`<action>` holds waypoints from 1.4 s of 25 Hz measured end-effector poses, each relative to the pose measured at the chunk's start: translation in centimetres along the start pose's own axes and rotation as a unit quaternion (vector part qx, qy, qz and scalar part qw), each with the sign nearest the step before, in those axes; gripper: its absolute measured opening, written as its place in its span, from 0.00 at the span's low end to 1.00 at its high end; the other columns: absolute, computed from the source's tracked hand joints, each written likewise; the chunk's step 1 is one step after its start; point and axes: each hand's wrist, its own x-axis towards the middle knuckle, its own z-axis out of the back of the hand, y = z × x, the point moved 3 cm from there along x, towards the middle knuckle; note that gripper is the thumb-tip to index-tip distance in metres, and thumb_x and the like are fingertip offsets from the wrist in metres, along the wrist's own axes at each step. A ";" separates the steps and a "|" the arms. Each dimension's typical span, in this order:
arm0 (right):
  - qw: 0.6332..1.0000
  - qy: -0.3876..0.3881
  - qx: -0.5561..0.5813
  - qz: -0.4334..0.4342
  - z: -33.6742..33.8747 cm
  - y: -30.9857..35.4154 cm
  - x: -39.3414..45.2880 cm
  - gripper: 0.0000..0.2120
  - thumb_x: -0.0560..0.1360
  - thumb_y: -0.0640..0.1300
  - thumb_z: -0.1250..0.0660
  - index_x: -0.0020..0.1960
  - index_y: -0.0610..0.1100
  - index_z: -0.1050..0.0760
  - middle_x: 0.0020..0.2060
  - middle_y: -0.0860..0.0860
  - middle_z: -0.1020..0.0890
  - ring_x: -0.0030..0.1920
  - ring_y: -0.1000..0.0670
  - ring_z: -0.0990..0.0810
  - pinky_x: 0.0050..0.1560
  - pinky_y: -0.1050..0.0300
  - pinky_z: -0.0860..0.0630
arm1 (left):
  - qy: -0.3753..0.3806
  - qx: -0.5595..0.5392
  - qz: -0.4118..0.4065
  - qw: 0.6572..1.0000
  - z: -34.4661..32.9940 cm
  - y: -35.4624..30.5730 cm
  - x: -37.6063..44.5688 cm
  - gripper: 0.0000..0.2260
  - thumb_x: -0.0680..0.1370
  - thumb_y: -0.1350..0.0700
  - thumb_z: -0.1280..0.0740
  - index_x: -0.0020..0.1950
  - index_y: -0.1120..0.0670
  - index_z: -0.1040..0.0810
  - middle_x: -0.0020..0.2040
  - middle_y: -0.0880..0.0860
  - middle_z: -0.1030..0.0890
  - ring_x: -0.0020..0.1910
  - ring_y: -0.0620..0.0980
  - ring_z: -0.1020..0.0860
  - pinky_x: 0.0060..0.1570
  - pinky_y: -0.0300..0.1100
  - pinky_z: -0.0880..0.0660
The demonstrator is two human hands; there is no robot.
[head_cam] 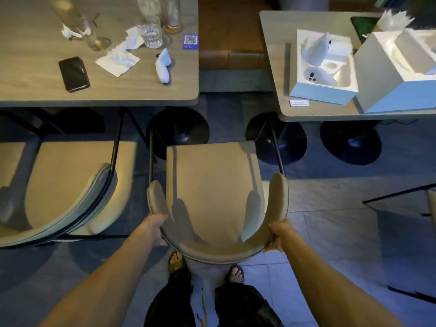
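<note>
A beige padded chair [213, 185] with a curved backrest stands right in front of me, in the gap between two tables. My left hand [154, 223] grips the left side of the backrest, fingers curled over its rim. My right hand [278, 233] grips the right side of the same backrest. My feet in sandals stand just behind the chair on the tiled floor.
A second beige chair [70, 192] stands close on the left. The left table [99, 90] carries a black phone [74, 74], glasses, crumpled napkins and a white controller [163, 65]. The right table [285, 109] holds two white boxes [323, 64]. Black round table bases stand ahead.
</note>
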 end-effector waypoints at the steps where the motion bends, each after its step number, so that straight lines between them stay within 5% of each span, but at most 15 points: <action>1: 1.000 0.001 -0.007 0.003 -1.1 0.4 -0.2 0.18 0.79 0.30 0.42 0.65 0.43 0.38 0.60 0.35 0.28 0.58 0.27 0.25 0.42 0.22 0.27 | -0.001 0.000 -0.004 1.000 0.9 -0.9 0.2 0.18 0.82 0.57 0.40 0.72 0.57 0.33 0.66 0.61 0.24 0.64 0.62 0.25 0.57 0.63 0.27; 15: 1.000 0.013 -0.017 0.011 -12.0 5.2 -2.1 0.21 0.77 0.29 0.37 0.65 0.44 0.39 0.59 0.34 0.26 0.56 0.29 0.23 0.44 0.26 0.24 | -0.003 0.019 -0.034 0.999 8.7 -9.9 4.3 0.18 0.83 0.56 0.41 0.70 0.62 0.32 0.67 0.61 0.25 0.66 0.61 0.26 0.59 0.61 0.28; 21: 1.000 0.005 -0.018 0.021 -11.9 5.0 -1.9 0.21 0.76 0.31 0.35 0.62 0.45 0.39 0.46 0.38 0.27 0.55 0.31 0.22 0.48 0.29 0.22 | 0.008 0.013 -0.019 1.000 9.0 -10.0 4.4 0.20 0.81 0.54 0.38 0.70 0.61 0.32 0.65 0.61 0.23 0.63 0.61 0.24 0.55 0.61 0.25; 27: 0.998 -0.040 -0.039 0.030 -12.3 4.9 -2.5 0.20 0.78 0.34 0.37 0.66 0.43 0.40 0.58 0.35 0.25 0.44 0.36 0.21 0.40 0.37 0.18 | 0.025 0.006 -0.008 1.000 9.5 -9.6 4.8 0.21 0.80 0.53 0.36 0.71 0.59 0.32 0.67 0.60 0.25 0.65 0.60 0.26 0.59 0.59 0.26; 29: 0.995 -0.069 -0.062 0.030 -13.1 5.0 -3.1 0.27 0.78 0.35 0.37 0.73 0.44 0.45 0.62 0.35 0.26 0.49 0.35 0.20 0.41 0.39 0.18 | 0.032 0.000 -0.009 0.999 9.6 -9.4 4.9 0.21 0.80 0.52 0.36 0.71 0.59 0.31 0.67 0.60 0.25 0.65 0.60 0.26 0.59 0.58 0.26; 32: 0.969 -0.155 -0.172 0.084 -14.6 5.5 -4.6 0.39 0.76 0.40 0.34 0.78 0.45 0.54 0.76 0.41 0.42 0.70 0.37 0.34 0.60 0.39 0.24 | 0.021 0.037 -0.030 0.999 10.1 -9.3 4.7 0.23 0.80 0.49 0.35 0.72 0.59 0.32 0.67 0.60 0.26 0.66 0.60 0.27 0.58 0.56 0.26; 35: 0.888 -0.155 -0.388 0.191 -17.4 5.7 -6.6 0.34 0.78 0.44 0.38 0.79 0.49 0.51 0.79 0.47 0.55 0.78 0.42 0.54 0.73 0.41 0.43 | -0.137 0.247 -0.157 0.946 12.4 -10.4 4.8 0.24 0.78 0.42 0.38 0.70 0.55 0.29 0.66 0.58 0.24 0.64 0.61 0.26 0.60 0.54 0.27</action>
